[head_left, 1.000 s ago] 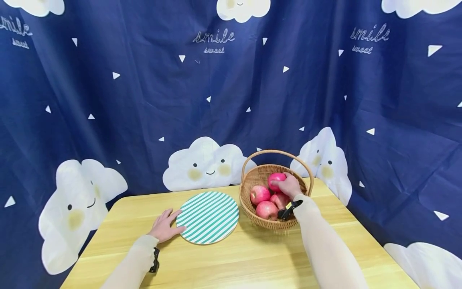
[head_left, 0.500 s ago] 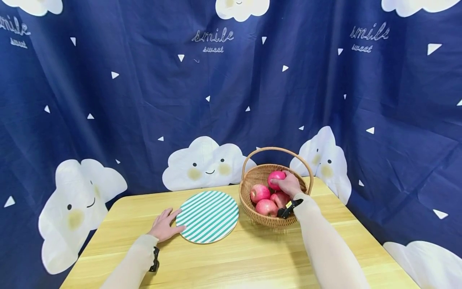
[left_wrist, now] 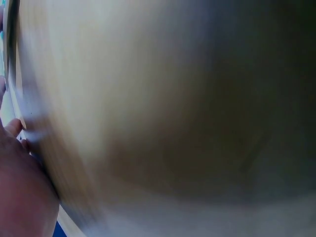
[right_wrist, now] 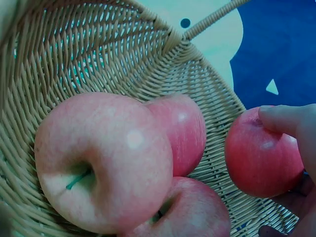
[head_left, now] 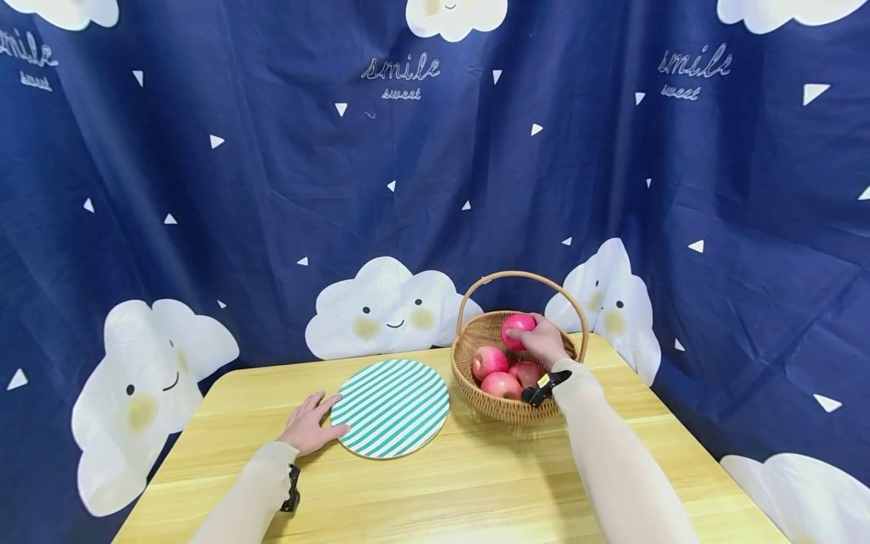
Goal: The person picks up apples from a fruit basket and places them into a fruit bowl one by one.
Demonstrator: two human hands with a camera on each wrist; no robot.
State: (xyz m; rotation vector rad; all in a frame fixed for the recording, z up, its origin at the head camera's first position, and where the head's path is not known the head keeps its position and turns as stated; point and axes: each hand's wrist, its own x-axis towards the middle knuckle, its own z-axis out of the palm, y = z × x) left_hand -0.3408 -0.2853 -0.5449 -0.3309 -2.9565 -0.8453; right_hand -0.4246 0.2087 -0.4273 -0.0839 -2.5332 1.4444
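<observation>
My right hand (head_left: 546, 341) grips a red apple (head_left: 518, 332) near the far side of a wicker basket (head_left: 469, 391). In the right wrist view the thumb presses on top of that apple (right_wrist: 262, 158), with fingers beneath it. Below it in the basket lie three more apples; the nearest pale-red apple (right_wrist: 106, 163) has a green stem. On the left, my left hand (head_left: 309, 425) is spread on the table, its fingertips touching the edge of a round green-and-white striped board (head_left: 390, 409). The left wrist view is mostly blurred table, with part of the hand (left_wrist: 22, 182) at its left edge.
The basket's tall arched handle (head_left: 522, 274) rises over the apples and the right hand. A light wooden table (head_left: 435, 499) bears everything. Behind it hangs a dark blue curtain (head_left: 285, 174) with white smiling clouds.
My right hand has lifted the apple slightly up from the others. The basket handle has tipped a little more upright. The left hand and the striped board have stayed in place.
</observation>
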